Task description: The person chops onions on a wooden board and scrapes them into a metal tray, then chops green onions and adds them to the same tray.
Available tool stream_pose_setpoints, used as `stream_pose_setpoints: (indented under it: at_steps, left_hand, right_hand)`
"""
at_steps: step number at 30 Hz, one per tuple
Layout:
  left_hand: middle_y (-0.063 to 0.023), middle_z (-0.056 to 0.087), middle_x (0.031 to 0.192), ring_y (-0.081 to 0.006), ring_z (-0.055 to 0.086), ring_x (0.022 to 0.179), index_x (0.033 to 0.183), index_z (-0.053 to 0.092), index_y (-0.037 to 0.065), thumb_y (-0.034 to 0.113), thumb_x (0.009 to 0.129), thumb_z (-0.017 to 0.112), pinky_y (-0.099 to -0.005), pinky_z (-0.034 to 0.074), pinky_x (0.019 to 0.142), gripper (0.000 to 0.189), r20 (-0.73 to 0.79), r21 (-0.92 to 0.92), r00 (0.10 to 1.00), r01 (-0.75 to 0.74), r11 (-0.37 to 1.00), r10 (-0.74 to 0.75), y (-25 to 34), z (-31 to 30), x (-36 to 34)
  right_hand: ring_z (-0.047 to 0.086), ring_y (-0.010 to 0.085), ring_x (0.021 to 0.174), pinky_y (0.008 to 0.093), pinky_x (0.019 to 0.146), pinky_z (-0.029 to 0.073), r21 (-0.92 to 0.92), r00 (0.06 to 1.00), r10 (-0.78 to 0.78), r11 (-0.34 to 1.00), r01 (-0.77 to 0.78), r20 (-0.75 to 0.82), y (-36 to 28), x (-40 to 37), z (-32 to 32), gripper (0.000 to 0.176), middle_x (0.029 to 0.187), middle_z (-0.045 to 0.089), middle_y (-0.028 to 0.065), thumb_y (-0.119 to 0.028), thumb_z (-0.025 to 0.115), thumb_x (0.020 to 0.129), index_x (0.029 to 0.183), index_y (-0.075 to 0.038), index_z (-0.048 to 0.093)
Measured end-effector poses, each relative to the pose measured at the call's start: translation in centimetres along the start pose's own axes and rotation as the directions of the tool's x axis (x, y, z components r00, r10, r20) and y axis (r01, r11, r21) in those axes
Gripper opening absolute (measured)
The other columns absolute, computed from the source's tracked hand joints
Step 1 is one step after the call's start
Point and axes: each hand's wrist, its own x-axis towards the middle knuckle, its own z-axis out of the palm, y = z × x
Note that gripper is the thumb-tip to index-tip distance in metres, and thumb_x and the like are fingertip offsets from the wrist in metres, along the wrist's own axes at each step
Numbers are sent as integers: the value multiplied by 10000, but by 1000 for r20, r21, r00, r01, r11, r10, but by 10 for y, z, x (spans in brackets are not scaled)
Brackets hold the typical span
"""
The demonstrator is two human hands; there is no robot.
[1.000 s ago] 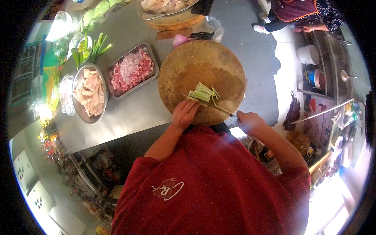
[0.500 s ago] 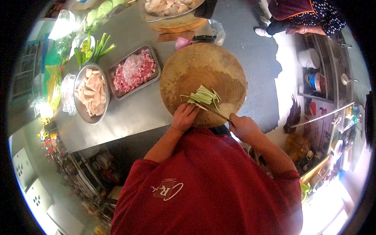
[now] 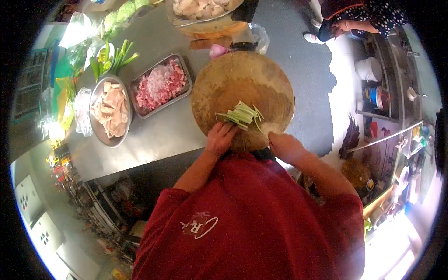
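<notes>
Pale green vegetable strips (image 3: 241, 115) lie in a small pile on the round wooden chopping block (image 3: 233, 70). My left hand (image 3: 221, 137) is closed at the near left edge of the pile, its curled fingertips touching the strips. My right hand (image 3: 284, 146) is wrapped round the handle of a knife, at the block's near right edge. The blade runs leftward toward my left fingers, but it is blurred and hardly stands out from the wood.
Left of the block are a metal tray (image 3: 190, 86) of diced meat with white grains and a metal bowl (image 3: 127, 132) of pale meat pieces. Beyond the block lie a purple onion (image 3: 218, 51) and a black-handled knife (image 3: 244, 46). Another person's hand (image 3: 344, 25) shows at top right.
My right hand has shifted slightly left and away from me, and the blade shows less clearly. My left hand stays against the strips. The other person's arm has moved left and up.
</notes>
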Motion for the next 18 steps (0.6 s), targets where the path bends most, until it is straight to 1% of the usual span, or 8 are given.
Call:
stream_pose_setpoints:
  at_steps: [2,3,4,5,6,7,9,18]
  left_hand:
    - [-117,670,1087,-310,624,909,1009,717,78,107,816,630,-431,542,755,214,80,30,992,91,995,-93,0,12,-10]
    - [-130,669,1067,-339,630,936,1036,705,80,155,875,608,-470,538,762,202,602,149,710,349,925,-365,-5,28,-16]
    - [-137,663,1080,-347,627,969,1095,689,87,170,912,568,-489,531,786,235,296,34,936,187,982,-189,-7,41,-48]
    - [-138,656,1101,-346,617,1018,1128,681,79,156,916,554,-486,527,834,259,324,-74,892,356,931,-316,7,7,-11]
    - [-134,650,1119,-337,605,1066,1139,683,68,133,888,583,-463,517,899,278,342,-42,903,291,956,-260,15,2,-12]
    - [-124,639,1139,-338,598,1070,1145,677,53,121,842,615,-448,511,931,316,146,10,989,-15,1000,13,4,13,-34]
    - [-128,621,1159,-339,589,1061,1144,669,46,105,802,624,-439,512,930,350,48,23,992,-119,993,118,-16,39,-42]
    - [-130,603,1158,-336,576,1083,1109,661,35,80,770,630,-430,515,919,344,45,22,998,-47,999,46,-7,14,-5]
  right_hand:
    - [679,464,770,602,676,525,-63,991,125,991,-121,58,29,-14,18,263,845,680,268,-217,479,973,1160,-34,501]
    - [678,469,766,617,667,522,-121,999,30,992,-28,14,57,-15,53,283,839,681,265,-241,481,982,1182,-42,488]
    - [667,474,811,592,737,521,-46,979,179,984,-175,97,57,-20,55,362,892,664,281,-313,474,976,1156,1,497]
    - [680,467,753,610,654,526,-126,996,-43,991,34,-72,56,-32,36,273,835,685,257,-250,512,968,1136,-36,491]
    - [670,472,792,588,706,522,-92,992,108,991,-102,64,57,-34,42,338,839,670,261,-323,535,942,1129,-46,481]
    - [674,462,700,602,617,521,-91,999,-10,996,6,-43,53,-41,48,270,764,683,232,-270,563,935,1062,-41,498]
    - [655,482,685,606,606,507,0,991,-62,998,62,-118,48,-39,40,287,728,660,244,-295,582,920,1047,-50,503]
    - [660,499,764,605,693,533,31,983,-9,999,15,-183,23,-21,23,371,824,678,259,-332,584,927,1142,-43,493]
